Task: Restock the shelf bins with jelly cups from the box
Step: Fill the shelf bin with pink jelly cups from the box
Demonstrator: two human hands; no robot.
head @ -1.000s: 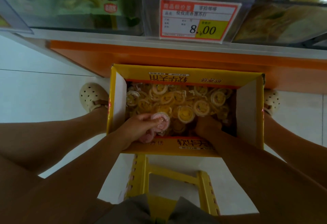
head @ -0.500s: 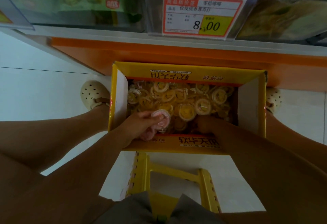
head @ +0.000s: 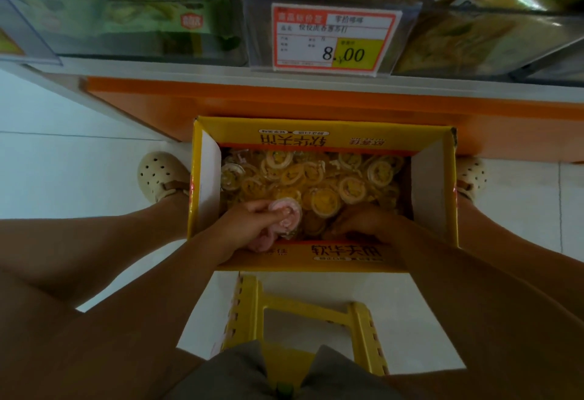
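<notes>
Clear shelf bins [head: 126, 26] across top, packed with bagged snacks. Below them, open yellow box [head: 319, 140] on floor against orange shelf base [head: 316, 99], holding loose jelly cups [head: 325, 200], mostly yellow. Left hand [head: 249, 225] at box's near-left corner, fingers curled round several pink jelly cups [head: 286, 213]. Right hand [head: 369, 222] down among cups by near wall, in shadow; grip unclear. Price tag [head: 335, 39] on middle bin reads "8.00". Yellow stool [head: 303, 308] under person. Cream clogs [head: 161, 175] flank box.
</notes>
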